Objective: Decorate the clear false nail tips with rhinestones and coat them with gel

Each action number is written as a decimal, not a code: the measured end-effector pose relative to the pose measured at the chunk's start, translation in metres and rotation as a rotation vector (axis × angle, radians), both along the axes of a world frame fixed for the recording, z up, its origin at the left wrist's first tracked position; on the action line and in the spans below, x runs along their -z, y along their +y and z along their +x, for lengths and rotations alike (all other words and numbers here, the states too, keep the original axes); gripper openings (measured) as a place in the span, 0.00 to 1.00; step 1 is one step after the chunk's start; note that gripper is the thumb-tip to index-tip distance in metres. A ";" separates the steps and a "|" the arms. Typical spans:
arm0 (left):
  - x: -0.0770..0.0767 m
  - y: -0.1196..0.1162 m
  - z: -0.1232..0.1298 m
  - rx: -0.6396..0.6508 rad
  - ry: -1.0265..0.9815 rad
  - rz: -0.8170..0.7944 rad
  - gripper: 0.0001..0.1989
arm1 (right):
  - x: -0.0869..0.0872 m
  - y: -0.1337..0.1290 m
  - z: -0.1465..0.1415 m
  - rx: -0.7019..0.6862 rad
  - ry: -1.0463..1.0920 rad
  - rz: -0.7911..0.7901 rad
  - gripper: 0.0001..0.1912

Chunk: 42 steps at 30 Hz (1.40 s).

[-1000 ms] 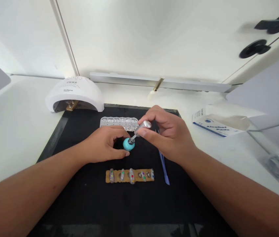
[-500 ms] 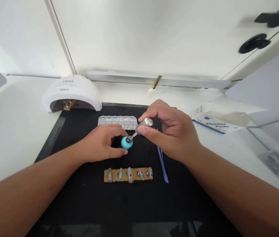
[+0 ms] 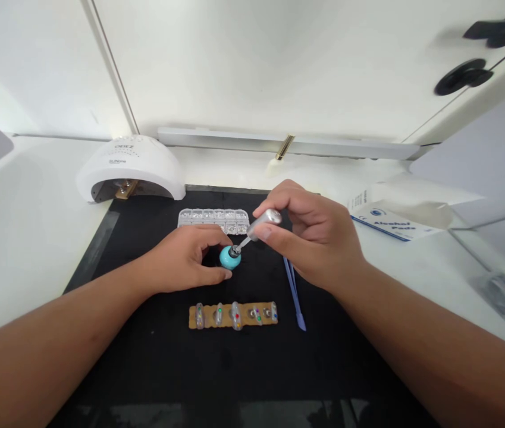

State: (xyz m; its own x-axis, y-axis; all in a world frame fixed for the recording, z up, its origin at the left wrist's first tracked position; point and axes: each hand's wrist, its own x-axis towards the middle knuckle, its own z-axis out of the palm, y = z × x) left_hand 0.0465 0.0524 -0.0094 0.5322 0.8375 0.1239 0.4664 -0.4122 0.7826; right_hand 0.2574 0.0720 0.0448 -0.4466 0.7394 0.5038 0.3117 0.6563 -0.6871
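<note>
My left hand (image 3: 192, 257) pinches a small turquoise nail polish bottle (image 3: 229, 258) between thumb and fingers; its dark neck is uncapped. Between thumb and fingers of my right hand (image 3: 312, 235) is the silver cap of a nail polish brush (image 3: 264, 224). The brush slants down to the left, its lower end at the bottle's mouth. Closer to me lies a brown strip (image 3: 210, 317) bearing several clear false nails (image 3: 235, 315) with coloured gems. Behind my hands, partly covered by them, sits a clear compartment case (image 3: 207, 215) of small bright pieces.
Blue-purple tweezers (image 3: 295, 297) lie right of the strip on the black mat (image 3: 154, 362). A white nail lamp (image 3: 131, 163) stands at the back left. An open alcohol pads box (image 3: 397, 220) is at the right. A gold-handled brush (image 3: 285, 147) leans at the back.
My right hand has drawn the brush slightly up and to the right, showing more of its stem above the bottle's mouth. My left hand keeps its hold on the bottle.
</note>
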 end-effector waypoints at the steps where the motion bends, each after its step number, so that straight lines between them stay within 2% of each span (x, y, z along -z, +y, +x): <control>1: 0.000 0.000 0.000 0.000 0.002 -0.001 0.10 | 0.000 0.000 0.000 0.002 -0.004 -0.010 0.04; 8: -0.001 0.001 0.000 0.010 0.006 0.006 0.09 | 0.001 0.000 0.000 0.006 -0.064 -0.005 0.03; 17: -0.002 -0.001 -0.001 0.006 0.001 -0.004 0.08 | -0.001 -0.002 -0.001 0.029 0.016 -0.092 0.04; 26: -0.002 0.000 0.001 0.009 0.005 0.013 0.09 | 0.000 -0.008 0.000 0.065 0.198 -0.253 0.03; 32: 0.003 0.000 0.000 0.017 -0.004 0.010 0.10 | 0.010 -0.029 0.005 0.036 0.376 -0.453 0.02; 36: 0.005 0.000 -0.002 0.009 -0.010 -0.003 0.11 | 0.019 -0.041 0.006 0.027 0.269 -0.498 0.04; 42: 0.002 0.000 -0.003 0.010 -0.003 0.000 0.10 | 0.023 -0.042 0.008 -0.045 0.135 -0.528 0.04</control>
State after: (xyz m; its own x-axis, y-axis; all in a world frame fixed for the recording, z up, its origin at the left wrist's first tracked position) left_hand 0.0440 0.0527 -0.0112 0.5404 0.8319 0.1260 0.4596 -0.4173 0.7840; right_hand 0.2657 0.0299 0.0223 -0.4407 0.8890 0.1245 0.1772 0.2221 -0.9588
